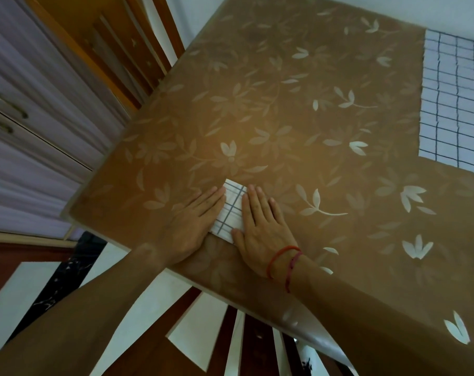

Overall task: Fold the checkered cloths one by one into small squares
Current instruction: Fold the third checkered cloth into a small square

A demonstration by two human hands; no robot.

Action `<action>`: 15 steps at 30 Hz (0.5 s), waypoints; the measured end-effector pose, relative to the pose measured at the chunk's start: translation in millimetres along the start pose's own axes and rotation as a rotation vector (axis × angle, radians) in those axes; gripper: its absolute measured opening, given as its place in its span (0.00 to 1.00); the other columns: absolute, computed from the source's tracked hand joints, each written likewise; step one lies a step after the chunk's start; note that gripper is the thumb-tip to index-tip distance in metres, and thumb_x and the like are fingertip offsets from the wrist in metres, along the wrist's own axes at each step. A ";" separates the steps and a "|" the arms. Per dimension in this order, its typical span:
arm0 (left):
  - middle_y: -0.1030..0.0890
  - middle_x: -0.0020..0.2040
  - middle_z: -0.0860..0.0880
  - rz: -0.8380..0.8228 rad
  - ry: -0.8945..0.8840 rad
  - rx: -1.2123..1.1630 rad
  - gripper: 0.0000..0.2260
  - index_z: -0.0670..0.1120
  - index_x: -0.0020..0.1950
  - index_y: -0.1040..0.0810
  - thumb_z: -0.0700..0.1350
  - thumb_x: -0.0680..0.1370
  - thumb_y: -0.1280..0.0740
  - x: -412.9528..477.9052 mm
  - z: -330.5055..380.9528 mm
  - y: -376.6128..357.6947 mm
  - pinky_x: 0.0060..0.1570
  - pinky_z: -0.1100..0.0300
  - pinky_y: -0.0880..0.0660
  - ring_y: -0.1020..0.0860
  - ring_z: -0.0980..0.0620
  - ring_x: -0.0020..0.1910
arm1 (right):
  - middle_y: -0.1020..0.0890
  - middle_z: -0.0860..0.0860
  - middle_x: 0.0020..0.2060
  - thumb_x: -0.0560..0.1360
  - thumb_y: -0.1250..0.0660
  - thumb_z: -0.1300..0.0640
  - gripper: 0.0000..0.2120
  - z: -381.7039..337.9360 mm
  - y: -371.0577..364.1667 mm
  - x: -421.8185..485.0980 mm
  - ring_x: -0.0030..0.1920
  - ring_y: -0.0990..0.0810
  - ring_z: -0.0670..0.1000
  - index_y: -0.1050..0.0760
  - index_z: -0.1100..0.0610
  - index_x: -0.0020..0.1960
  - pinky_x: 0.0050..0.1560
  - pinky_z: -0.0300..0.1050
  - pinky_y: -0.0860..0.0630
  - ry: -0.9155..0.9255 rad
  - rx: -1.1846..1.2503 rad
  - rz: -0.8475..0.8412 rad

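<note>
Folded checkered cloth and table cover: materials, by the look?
Folded checkered cloth: likely thin woven cotton, matte; it holds flat creases under both hands. Table cover: probably glossy vinyl or oilcloth with a printed leaf pattern; its hanging edge curls and shines.

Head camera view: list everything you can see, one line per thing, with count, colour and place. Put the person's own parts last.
folded checkered cloth: one, white with dark grid lines, near the table's front edge, pressed flat under both hands
unfolded checkered cloth: one, white with dark grid lines, spread flat at the table's far right, cut off by the frame
table cover: one, brown with pale leaf and flower print, over the whole table top
cabinet drawers: several, pale lilac with metal handles, left of the table
floor: white, dark red and black tiles, below the table's front edge
wrist threads: two, red and pink, on the right wrist
left hand: flat, palm down on the folded cloth's left side
right hand: flat, palm down on its right side
</note>
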State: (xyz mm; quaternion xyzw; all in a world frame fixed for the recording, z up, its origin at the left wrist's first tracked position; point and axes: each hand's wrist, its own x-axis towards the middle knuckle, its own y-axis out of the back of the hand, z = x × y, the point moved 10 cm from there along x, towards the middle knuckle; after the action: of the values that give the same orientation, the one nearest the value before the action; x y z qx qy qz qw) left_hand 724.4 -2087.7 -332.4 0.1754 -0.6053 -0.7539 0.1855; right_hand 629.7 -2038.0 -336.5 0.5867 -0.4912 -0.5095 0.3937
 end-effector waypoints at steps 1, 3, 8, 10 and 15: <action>0.37 0.75 0.42 -0.009 -0.016 -0.007 0.23 0.39 0.75 0.38 0.44 0.81 0.48 -9.9 2.1 -0.8 0.74 0.54 0.48 0.41 0.46 0.75 | 0.53 0.60 0.77 0.79 0.58 0.43 0.34 0.2 0.4 -0.1 0.77 0.56 0.57 0.53 0.65 0.77 0.76 0.56 0.55 -0.001 -0.003 -0.003; 0.37 0.75 0.41 -0.035 -0.061 0.037 0.23 0.39 0.75 0.39 0.48 0.83 0.51 -34.0 7.4 -2.9 0.74 0.53 0.48 0.42 0.46 0.76 | 0.55 0.60 0.77 0.79 0.57 0.42 0.35 -1.1 0.0 -0.2 0.77 0.59 0.57 0.55 0.65 0.77 0.76 0.56 0.57 0.012 -0.002 -0.020; 0.41 0.76 0.44 -0.074 -0.034 0.063 0.22 0.42 0.76 0.42 0.49 0.84 0.58 -60.0 6.5 -3.6 0.74 0.54 0.49 0.48 0.51 0.77 | 0.62 0.59 0.76 0.78 0.59 0.35 0.40 -0.4 -2.1 -2.0 0.76 0.65 0.57 0.62 0.63 0.77 0.74 0.54 0.65 0.051 -0.046 -0.075; 0.41 0.76 0.45 -0.085 -0.015 0.052 0.22 0.42 0.76 0.42 0.49 0.85 0.57 -58.5 6.9 -2.9 0.73 0.53 0.47 0.46 0.50 0.77 | 0.62 0.60 0.76 0.77 0.59 0.35 0.40 -1.2 -2.2 -2.2 0.76 0.65 0.57 0.62 0.63 0.77 0.74 0.54 0.65 0.062 -0.058 -0.077; 0.35 0.74 0.47 -0.053 0.098 -0.210 0.23 0.43 0.74 0.36 0.53 0.84 0.54 -51.9 6.2 7.9 0.73 0.51 0.40 0.38 0.51 0.74 | 0.64 0.57 0.76 0.78 0.56 0.36 0.39 1.1 -1.4 -0.5 0.76 0.66 0.55 0.63 0.61 0.77 0.76 0.53 0.63 0.028 -0.008 -0.170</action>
State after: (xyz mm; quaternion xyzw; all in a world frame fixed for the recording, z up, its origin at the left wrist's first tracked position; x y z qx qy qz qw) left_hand 767.0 -2058.5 -321.4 0.2076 -0.5084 -0.8083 0.2124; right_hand 628.9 -2037.2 -337.9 0.6316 -0.4322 -0.5348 0.3582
